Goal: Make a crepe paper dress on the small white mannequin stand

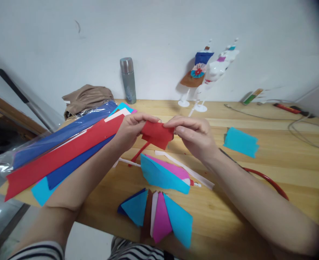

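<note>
A small piece of red paper (158, 135) is held up above the table between my two hands. The left edge of it is pinched by my left hand (133, 129), thumb and fingers closed. My right hand (194, 134) grips its right edge the same way. Beneath them lies a figure wrapped in turquoise paper (162, 174) and magenta paper (172, 167). Closer to me, folded pieces in turquoise (179, 216), magenta (161, 220), white, brown and blue fan out near the front edge. A white strip (186, 168) runs diagonally under my right hand.
Long red sheets (64, 151) and a plastic-wrapped blue bundle (64, 131) cover the left side. A flask (128, 81) and two dressed figures on stands (200, 107) are by the wall. Red-handled scissors (267, 180) lie partly under my right forearm; turquoise paper (241, 142) is beyond.
</note>
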`<state>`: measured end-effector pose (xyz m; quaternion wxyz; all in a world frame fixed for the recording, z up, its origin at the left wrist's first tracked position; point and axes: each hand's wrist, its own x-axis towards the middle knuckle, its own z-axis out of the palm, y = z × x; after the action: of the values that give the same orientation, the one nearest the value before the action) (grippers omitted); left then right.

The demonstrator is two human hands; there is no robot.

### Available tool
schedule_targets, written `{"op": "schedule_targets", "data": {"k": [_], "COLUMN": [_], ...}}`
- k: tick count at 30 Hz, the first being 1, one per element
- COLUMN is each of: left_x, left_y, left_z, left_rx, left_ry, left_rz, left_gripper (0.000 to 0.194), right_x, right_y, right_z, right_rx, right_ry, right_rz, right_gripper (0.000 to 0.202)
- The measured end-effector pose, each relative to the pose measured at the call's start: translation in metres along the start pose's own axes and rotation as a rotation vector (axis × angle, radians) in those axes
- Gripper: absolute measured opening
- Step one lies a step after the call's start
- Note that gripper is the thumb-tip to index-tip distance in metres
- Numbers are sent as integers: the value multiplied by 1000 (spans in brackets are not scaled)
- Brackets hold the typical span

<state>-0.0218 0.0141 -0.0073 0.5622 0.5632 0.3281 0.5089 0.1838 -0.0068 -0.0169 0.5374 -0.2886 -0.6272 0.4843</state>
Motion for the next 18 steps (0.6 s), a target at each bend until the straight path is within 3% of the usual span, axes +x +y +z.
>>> {"op": "schedule_targets", "data": {"k": [8,13,15,18], "left_x": [-2,-3,-2,-2], "left_y": [0,-2,-4,-5], "left_z": [5,3,3,3], "left_rx": [140,281,315,318], "left_ry": [-24,41,54,34], "left_rz": [32,145,214,247], "left_gripper": [20,22,21,23], "right_x": [3,8,9,8], "right_y": [-1,-1,-1,3], "right_z": [9,2,0,0], "right_rx": [32,233,257,182], "right_ry": [87,76,70,80], "right_rz": [188,387,463,450], "right_gripper": [28,55,58,52]}}
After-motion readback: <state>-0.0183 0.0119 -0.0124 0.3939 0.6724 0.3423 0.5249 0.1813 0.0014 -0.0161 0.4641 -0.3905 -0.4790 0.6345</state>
